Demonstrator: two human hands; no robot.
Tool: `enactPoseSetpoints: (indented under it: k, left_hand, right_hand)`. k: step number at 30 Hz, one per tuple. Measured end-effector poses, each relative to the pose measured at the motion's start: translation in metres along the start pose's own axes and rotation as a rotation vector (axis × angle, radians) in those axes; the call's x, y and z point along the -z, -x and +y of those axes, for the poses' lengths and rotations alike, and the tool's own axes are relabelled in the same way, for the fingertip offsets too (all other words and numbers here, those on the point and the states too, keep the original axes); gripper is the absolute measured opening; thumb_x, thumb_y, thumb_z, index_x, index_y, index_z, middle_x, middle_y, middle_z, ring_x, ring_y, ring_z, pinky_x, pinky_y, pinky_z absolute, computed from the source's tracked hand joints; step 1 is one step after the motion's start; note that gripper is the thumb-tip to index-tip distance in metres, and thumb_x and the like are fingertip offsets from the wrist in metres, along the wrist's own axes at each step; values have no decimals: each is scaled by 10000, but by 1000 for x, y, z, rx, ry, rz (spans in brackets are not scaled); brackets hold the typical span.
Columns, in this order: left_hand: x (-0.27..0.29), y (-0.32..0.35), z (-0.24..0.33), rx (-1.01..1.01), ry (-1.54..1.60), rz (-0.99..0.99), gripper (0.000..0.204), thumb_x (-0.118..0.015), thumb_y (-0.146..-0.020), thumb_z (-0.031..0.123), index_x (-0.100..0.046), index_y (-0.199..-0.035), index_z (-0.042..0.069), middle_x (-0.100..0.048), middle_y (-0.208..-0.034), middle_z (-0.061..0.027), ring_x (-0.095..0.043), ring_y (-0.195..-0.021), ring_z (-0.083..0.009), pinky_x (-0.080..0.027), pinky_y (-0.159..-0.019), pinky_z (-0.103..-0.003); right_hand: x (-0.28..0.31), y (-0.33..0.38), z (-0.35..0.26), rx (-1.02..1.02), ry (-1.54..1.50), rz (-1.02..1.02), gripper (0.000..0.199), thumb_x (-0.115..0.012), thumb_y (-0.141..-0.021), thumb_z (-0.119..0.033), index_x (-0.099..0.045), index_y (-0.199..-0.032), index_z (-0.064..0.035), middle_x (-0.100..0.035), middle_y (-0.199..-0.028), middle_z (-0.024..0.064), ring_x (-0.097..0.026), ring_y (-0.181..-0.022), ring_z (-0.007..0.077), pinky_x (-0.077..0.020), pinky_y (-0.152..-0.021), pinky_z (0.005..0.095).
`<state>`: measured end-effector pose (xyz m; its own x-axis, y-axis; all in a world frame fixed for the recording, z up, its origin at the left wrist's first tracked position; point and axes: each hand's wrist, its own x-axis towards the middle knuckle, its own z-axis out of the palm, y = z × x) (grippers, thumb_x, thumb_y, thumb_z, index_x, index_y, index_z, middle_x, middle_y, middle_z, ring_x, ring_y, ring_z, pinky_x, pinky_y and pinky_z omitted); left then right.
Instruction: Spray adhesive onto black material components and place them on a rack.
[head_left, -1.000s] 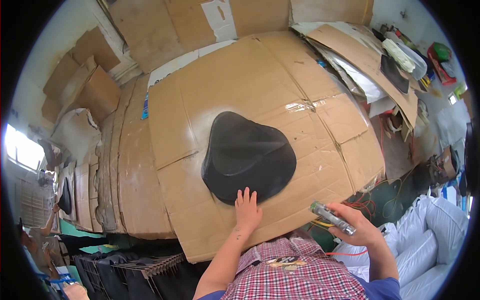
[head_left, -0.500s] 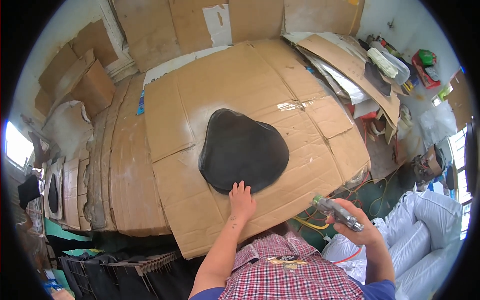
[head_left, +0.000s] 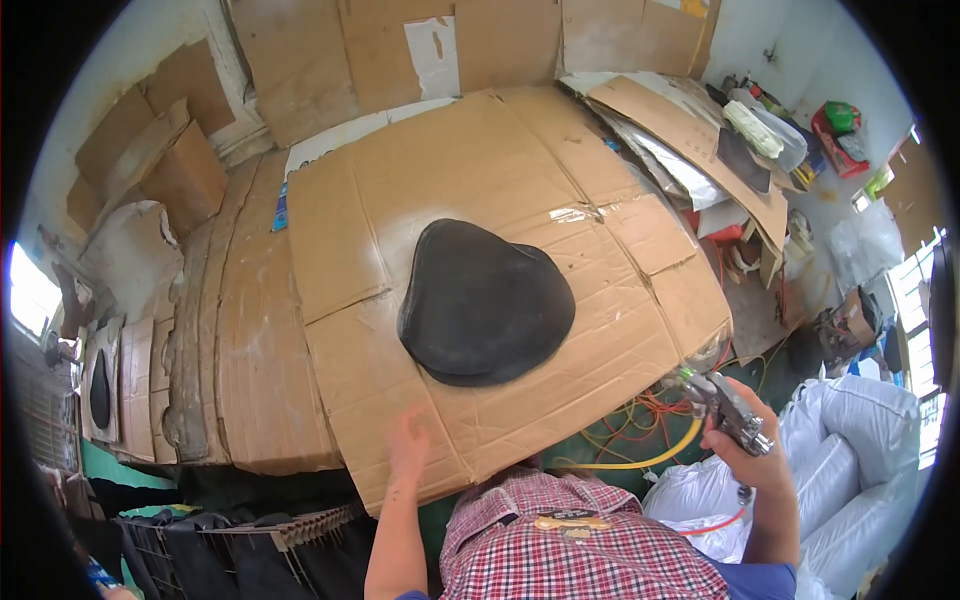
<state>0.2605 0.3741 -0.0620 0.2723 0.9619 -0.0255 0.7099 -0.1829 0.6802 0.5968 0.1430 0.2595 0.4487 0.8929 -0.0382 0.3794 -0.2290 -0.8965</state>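
Note:
On the cardboard sheet (head_left: 540, 420) lies a flat black piece (head_left: 485, 305) with a rounded triangular outline. A second edge at its upper right and lower side suggests layers stacked together. My left hand (head_left: 408, 445), smeared by motion, is over the cardboard below and left of the black piece, apart from it. Off the cardboard's right front edge, my right hand (head_left: 745, 435) grips a metal spray gun (head_left: 728, 408), its greenish nozzle pointing up and left. A red hose (head_left: 715, 525) hangs below the gun.
White stuffed sacks (head_left: 850, 440) stand at the right, near my right forearm. A yellow hose (head_left: 640, 462) and tangled cords run past the table's front edge. Stacked cardboard (head_left: 690, 150) lies at the back right. Dark cloth-like pieces (head_left: 240, 550) hang on a rack at lower left.
My left hand has left the black piece's near edge and moved left and down toward me. My right hand has carried the spray gun to the right, away from the cardboard.

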Motion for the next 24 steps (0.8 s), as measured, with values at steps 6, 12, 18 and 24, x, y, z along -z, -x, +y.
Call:
enactPoseSetpoints:
  k: [6, 12, 18, 24]
  left_hand:
    - [18, 17, -37, 90, -56, 147, 300, -628, -746, 107, -587, -1035, 38, -577, -1069, -157, -514, -1038, -343, -413, -899, -429]
    - [0, 15, -38, 68, -95, 168, 295, -671, -716, 115, -595, -991, 39, -583, -1027, -157, -529, -1000, -340, -424, -871, -433]
    - [4, 21, -42, 31, 51, 182, 283, -666, -721, 107, -599, -987, 37, -600, -999, -161, -547, -986, -335, -439, -858, -417]
    - [19, 13, -45, 171, 54, 176, 282, -643, -733, 100, -600, -1002, 25, -605, -1036, -174, -557, -1000, -337, -448, -858, -415]
  right_hand:
    - [-4, 16, -11, -62, -105, -245, 460, -665, -757, 9, -514, -1191, 33, -627, -890, 44, -566, -794, 84, -465, -705, 237]
    - [-41, -2, -14, 80, -155, -152, 517, -652, -777, 14, -459, -1255, 42, -607, -901, 37, -548, -770, 75, -465, -681, 228]
    - [-21, 7, -23, -17, -133, 8, 518, -614, -789, 22, -440, -1276, 25, -601, -883, 41, -557, -748, 80, -483, -673, 237]
    - [-4, 31, -8, -29, -10, -145, 483, -655, -770, -11, -491, -1221, 35, -632, -923, 61, -567, -809, 84, -476, -727, 250]
